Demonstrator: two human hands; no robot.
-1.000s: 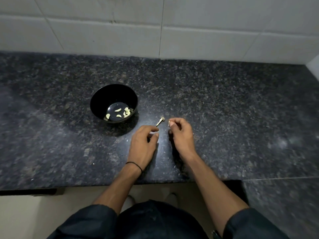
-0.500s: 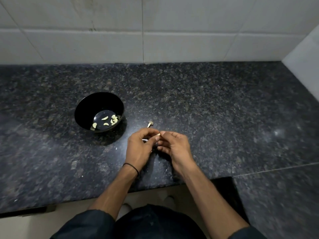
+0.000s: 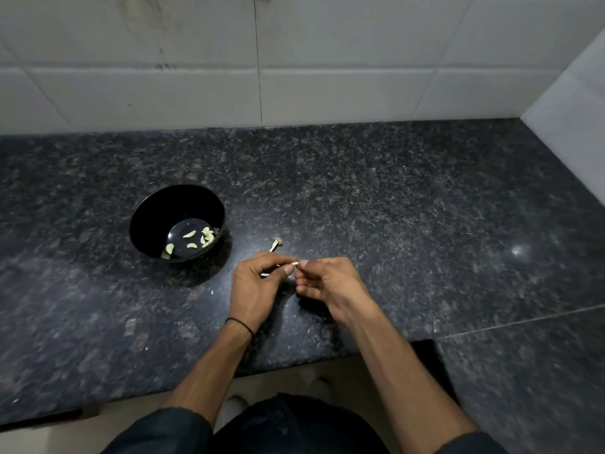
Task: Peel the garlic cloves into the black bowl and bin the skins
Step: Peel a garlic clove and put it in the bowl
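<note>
Garlic clove (image 3: 295, 264) sits pinched between both hands, over the worktop (image 3: 409, 224) near its front edge, approx mid-width. Left hand (image 3: 253, 285): grip closed, thumb & forefinger tips nipping one end of the clove, other fingers curled under. Right hand (image 3: 330, 288): grip likewise closed on the other end w/ thumb & forefinger, remaining fingers loosely bent below. Clove is tiny in view; can't tell how much skin is on it.

Black bowl (image 3: 147, 221) stands left of the hands, a little further from the front edge, w/ several peeled cloves (image 3: 193, 239) in the bottom. Dry garlic stem (image 3: 276, 244) lies on the worktop between bowl & hands, just beyond the fingertips. No bin in view.

Step in hand, as I read it: stripping skin off this clove. To do it well: hold one end firm w/ left hand, nick skin at the tip w/ right thumbnail, peel lengthwise, no squeezing, since a small clove slips easily. Work low over the worktop so a drop doesn't roll off the front edge. Pile skins in one spot for the bin; only bare clove goes in the bowl.
</note>
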